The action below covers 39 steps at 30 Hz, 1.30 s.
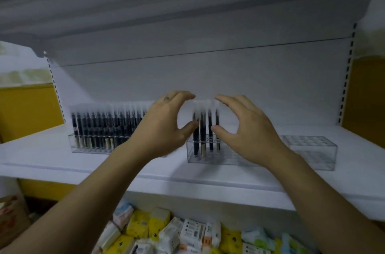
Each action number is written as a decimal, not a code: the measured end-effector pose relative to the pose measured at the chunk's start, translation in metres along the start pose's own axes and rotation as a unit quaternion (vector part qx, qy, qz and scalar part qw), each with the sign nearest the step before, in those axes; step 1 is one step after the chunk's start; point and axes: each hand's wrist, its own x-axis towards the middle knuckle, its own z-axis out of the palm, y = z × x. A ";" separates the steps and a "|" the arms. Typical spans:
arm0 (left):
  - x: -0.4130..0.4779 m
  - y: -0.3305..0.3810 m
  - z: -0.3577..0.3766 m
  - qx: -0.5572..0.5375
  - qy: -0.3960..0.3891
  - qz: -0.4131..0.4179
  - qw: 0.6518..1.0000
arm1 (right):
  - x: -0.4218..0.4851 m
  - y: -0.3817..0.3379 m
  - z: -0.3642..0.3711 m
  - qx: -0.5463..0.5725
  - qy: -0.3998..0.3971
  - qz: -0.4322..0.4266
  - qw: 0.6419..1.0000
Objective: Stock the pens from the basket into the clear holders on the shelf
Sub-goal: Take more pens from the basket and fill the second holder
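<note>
Several dark pens point(205, 126) with white caps stand in the left end of a clear holder point(208, 159) at the middle of the white shelf point(145, 172). My left hand point(164, 124) is cupped at the left of these pens, its thumb touching the leftmost one. My right hand point(245, 128) is cupped at their right, thumb close to the rightmost pen. Neither hand grips a pen. A second clear holder point(91, 148) to the left is packed with pens. A third clear holder point(312, 149) on the right has nothing in it. The basket is out of view.
The shelf's white back panel and an upper shelf point(166, 4) close in above. Below the shelf lies a heap of yellow and white packets point(187, 233). Yellow wall panels point(27, 108) flank the unit. A brown bag point(10, 216) sits at the lower left.
</note>
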 end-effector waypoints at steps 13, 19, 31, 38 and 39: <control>-0.150 -0.046 -0.027 0.036 -0.038 -0.095 0.994 | -0.044 -0.099 0.069 0.075 -0.096 -0.074 0.990; -0.232 -0.071 -0.006 0.043 -0.084 -0.168 0.981 | -0.103 -0.113 0.135 0.122 -0.186 -0.046 0.974; -0.362 -0.084 0.099 -0.023 -0.239 -0.346 0.907 | -0.234 -0.089 0.261 0.061 -0.471 0.055 0.878; -0.422 -0.079 0.171 -0.095 -0.329 -0.411 0.845 | -0.298 -0.057 0.305 0.052 -0.553 0.120 0.823; -0.429 -0.077 0.179 -0.104 -0.335 -0.418 0.838 | -0.306 -0.054 0.308 0.058 -0.562 0.137 0.814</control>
